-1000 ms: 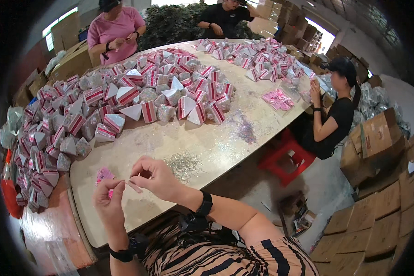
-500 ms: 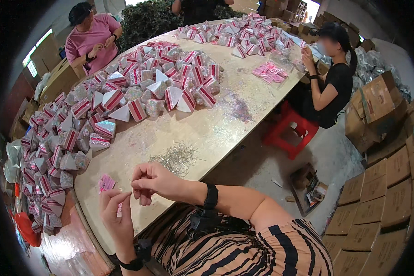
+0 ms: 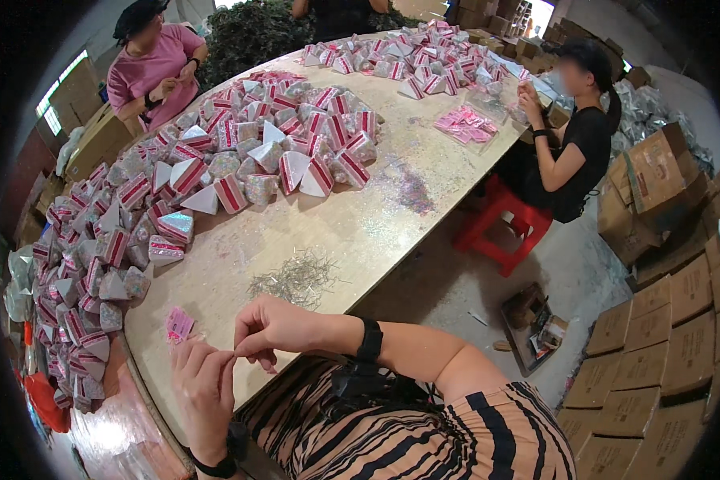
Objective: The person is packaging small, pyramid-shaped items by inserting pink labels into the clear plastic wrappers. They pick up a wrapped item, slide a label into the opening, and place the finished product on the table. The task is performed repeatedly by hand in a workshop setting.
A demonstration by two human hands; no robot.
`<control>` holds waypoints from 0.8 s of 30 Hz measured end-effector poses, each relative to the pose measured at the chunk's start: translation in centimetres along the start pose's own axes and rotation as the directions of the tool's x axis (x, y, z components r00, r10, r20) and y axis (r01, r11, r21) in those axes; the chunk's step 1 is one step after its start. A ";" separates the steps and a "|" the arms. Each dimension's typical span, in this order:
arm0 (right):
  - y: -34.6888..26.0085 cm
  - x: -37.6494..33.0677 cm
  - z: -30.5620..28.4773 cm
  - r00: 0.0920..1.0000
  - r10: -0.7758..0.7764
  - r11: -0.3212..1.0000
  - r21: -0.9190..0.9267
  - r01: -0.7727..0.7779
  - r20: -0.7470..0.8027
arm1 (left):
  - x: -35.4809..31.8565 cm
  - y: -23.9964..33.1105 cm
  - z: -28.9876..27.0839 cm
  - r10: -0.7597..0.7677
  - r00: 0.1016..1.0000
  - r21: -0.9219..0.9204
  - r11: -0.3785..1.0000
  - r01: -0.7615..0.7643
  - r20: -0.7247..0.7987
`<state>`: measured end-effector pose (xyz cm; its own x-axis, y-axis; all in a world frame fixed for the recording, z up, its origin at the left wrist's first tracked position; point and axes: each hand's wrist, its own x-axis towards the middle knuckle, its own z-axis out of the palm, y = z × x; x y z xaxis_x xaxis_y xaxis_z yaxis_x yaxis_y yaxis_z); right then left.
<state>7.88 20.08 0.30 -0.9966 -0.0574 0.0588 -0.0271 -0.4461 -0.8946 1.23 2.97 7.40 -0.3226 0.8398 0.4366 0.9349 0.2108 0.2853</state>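
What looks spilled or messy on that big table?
A patch of glittery specks is scattered loose on the bare table beyond the heap of thin metal pins, near the pyramid-shaped packets. It looks spilled.

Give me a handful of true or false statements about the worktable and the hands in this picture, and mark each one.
1. The left hand and the right hand meet fingertip to fingertip at the table's near edge. True.
2. A small pink tag lies on the table just beyond the left hand. True.
3. The heap of thin metal wires sits on the floor. False: it lies on the table, beyond the right hand.
4. The stool under the seated person in black is blue. False: it is red.
5. The pyramid-shaped packets are stacked in cardboard boxes. False: they lie loose in heaps on the table.
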 end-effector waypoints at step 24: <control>-0.6 -3.1 -1.5 0.751 -0.457 -0.290 -0.878 0.380 0.476 | 0.5 -3.1 5.8 -0.360 0.825 -0.761 0.342 0.551 0.436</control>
<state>10.85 21.87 -0.04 -0.6996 -0.2645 0.6638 -0.4392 0.8919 -0.1075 -1.03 5.63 1.82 -0.5387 0.8347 -0.1143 0.0292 0.1541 0.9876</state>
